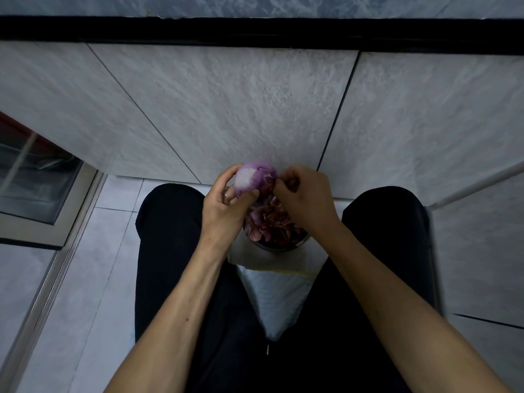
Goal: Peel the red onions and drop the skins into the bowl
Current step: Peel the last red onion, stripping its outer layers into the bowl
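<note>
Onion (255, 178) held above the far rim of the bowl (300, 241), between the two hands, directly over the heap of skins (268, 219). Left hand (226, 202) cups it from the left and below, thumb curled up against the near underside, fingers wrapped behind. Right hand (304, 195) sits just to the right, touching the onion's right flank, fingers curled tight in a pinch at what looks like a loose flap of skin; the exact piece gripped is hidden by the fingers. Key relation: the skin edge lies on the onion's right side, nearer the right hand, and the bowl is straight below, so a pull to the right and down should probably free the skin over the bowl. Long axis of the onion cannot be told; one end, pale and glossy, faces up and to the left. Surface: mostly bare, light purple and shiny, darker purple and wrinkled toward the right where skin seems to remain. Judged nearly peeled. Bowl stands on the floor (113, 222) between the person's knees, on a pale sheet (278, 293), and is heaped with dry reddish-brown skins. Tiled wall (226, 109) beyond.
</note>
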`<state>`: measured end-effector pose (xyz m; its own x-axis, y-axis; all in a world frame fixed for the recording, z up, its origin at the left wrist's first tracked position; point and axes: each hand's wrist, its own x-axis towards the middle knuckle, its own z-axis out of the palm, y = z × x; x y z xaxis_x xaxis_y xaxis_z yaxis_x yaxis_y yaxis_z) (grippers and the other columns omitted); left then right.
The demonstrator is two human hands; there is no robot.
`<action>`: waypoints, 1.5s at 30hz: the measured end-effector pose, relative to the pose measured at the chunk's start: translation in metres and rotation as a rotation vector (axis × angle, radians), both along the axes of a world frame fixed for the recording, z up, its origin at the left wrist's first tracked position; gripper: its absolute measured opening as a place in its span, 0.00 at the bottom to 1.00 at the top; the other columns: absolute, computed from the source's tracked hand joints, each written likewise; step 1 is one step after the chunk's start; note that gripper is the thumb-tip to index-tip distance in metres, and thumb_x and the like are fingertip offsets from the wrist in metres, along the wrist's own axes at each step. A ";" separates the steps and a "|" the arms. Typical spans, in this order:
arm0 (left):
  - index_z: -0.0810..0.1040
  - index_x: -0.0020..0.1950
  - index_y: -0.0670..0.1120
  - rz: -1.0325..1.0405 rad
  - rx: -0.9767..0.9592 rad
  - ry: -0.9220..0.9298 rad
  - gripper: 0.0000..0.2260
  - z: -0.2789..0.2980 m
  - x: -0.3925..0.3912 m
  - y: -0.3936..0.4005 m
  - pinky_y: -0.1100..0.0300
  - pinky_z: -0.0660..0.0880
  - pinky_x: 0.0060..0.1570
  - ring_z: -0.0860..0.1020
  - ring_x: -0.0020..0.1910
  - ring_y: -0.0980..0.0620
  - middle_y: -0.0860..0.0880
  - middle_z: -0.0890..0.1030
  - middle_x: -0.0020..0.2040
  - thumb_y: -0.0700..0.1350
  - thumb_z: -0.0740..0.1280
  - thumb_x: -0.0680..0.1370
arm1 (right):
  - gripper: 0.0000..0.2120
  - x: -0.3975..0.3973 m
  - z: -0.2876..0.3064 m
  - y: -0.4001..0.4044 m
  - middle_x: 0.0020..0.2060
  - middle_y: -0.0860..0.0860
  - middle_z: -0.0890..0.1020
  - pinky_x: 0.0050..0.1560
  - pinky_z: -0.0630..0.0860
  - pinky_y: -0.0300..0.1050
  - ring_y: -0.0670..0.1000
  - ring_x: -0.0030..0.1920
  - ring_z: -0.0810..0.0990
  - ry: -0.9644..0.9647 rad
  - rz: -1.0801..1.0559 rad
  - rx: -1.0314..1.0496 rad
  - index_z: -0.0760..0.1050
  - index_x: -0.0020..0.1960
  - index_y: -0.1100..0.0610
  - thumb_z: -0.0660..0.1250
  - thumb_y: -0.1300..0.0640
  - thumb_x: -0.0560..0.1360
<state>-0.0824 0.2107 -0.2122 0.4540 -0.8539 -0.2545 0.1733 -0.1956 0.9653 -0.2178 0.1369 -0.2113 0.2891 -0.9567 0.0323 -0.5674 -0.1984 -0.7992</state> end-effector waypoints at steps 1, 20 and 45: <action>0.77 0.67 0.47 0.014 0.001 0.015 0.20 0.002 -0.002 0.000 0.53 0.82 0.52 0.85 0.47 0.53 0.50 0.87 0.45 0.32 0.69 0.77 | 0.08 0.002 0.001 0.001 0.27 0.41 0.75 0.32 0.67 0.28 0.37 0.29 0.74 -0.083 -0.047 0.049 0.74 0.36 0.52 0.69 0.58 0.73; 0.78 0.63 0.43 0.137 0.018 0.527 0.11 -0.002 0.003 -0.008 0.51 0.83 0.47 0.83 0.52 0.42 0.40 0.84 0.52 0.38 0.62 0.82 | 0.16 0.002 0.003 -0.003 0.22 0.46 0.76 0.29 0.70 0.35 0.44 0.24 0.73 -0.543 -0.102 0.364 0.74 0.29 0.56 0.65 0.64 0.76; 0.76 0.55 0.40 0.177 0.245 0.581 0.07 0.003 0.011 -0.028 0.52 0.84 0.42 0.86 0.40 0.45 0.42 0.86 0.38 0.43 0.66 0.81 | 0.07 0.013 -0.043 -0.048 0.40 0.58 0.83 0.41 0.72 0.42 0.52 0.39 0.77 0.184 0.186 0.000 0.80 0.42 0.64 0.63 0.66 0.75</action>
